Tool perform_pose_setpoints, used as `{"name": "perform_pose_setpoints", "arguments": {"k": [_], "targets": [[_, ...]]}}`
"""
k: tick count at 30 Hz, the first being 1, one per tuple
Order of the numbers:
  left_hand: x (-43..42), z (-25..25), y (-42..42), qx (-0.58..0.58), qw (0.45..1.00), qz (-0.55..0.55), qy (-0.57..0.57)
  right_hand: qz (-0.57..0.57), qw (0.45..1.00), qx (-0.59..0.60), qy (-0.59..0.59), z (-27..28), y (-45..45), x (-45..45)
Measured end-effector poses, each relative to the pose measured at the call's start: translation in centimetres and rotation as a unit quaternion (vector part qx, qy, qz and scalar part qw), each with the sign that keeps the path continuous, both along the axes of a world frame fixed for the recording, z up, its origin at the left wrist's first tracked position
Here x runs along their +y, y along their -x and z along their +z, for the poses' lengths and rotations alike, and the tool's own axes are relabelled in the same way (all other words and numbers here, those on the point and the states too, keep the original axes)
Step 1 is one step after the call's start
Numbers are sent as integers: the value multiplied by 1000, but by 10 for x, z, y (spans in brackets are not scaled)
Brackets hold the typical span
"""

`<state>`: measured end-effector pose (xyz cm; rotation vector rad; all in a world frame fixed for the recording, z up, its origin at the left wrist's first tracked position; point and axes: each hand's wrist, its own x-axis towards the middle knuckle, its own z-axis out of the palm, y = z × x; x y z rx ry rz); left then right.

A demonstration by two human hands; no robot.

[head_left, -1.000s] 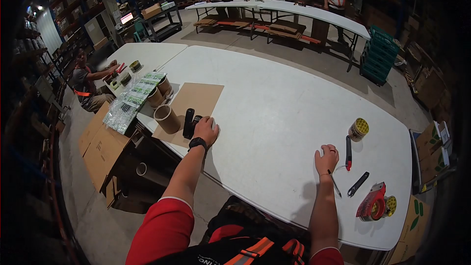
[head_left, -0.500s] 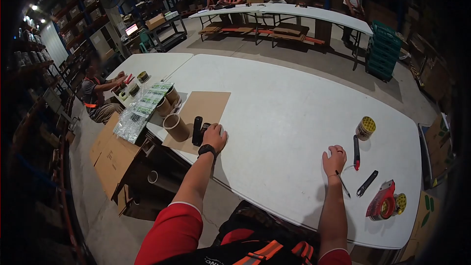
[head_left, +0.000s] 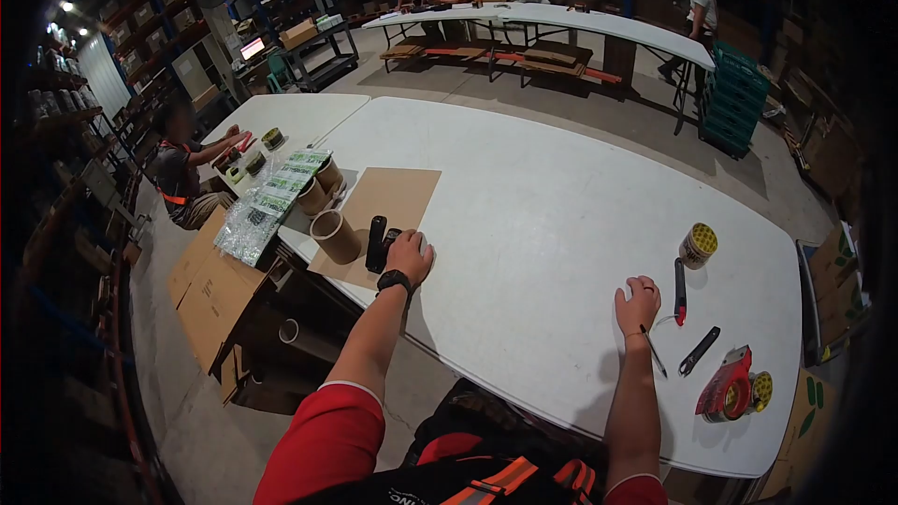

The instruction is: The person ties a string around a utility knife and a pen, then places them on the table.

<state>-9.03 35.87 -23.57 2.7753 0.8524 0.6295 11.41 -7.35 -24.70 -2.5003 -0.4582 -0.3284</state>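
My left hand [head_left: 409,255] rests at the edge of a flat cardboard sheet [head_left: 402,192], beside a black device [head_left: 377,243]; a small dark item lies partly hidden by its fingers, and whether it is gripped is unclear. A cardboard tube [head_left: 335,236] stands left of the device. On the white table [head_left: 543,224], my right hand [head_left: 638,305] lies with fingers spread, holding nothing. Near it are a pen [head_left: 654,352], a red-and-black tool [head_left: 680,295], a black cutter [head_left: 700,351], a tape roll [head_left: 698,245] and a red tape dispenser [head_left: 726,390].
Bubble wrap [head_left: 248,226] and more tubes lie at the table's left end, above an open cardboard box [head_left: 210,276]. A seated person [head_left: 182,173] works at the far left. Beyond, people are around a long table [head_left: 599,22], near green crates [head_left: 732,103].
The view has shifted, moving the table and both hands rightward in the picture. The standing person at the back has moved right. Both my hands stay in place on the table.
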Motion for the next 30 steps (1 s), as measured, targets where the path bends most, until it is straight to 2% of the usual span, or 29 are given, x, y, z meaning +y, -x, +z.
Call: {"name": "perform_pose_setpoints", "arguments": {"k": [10,12,18,30], "targets": [[-3,4,0,-2,1000,0,4,-1,999,-42,-4,-4,0,2],[-2,3,1,-3,1000,-1,1,3,997,-44,-56,-3,0,3],[-4,3,1,-6,1000,-1,1,18,1000,-6,7,3,3,2],[0,-1,0,-4,1000,0,-11,14,1000,-16,-7,2,3,3]]}}
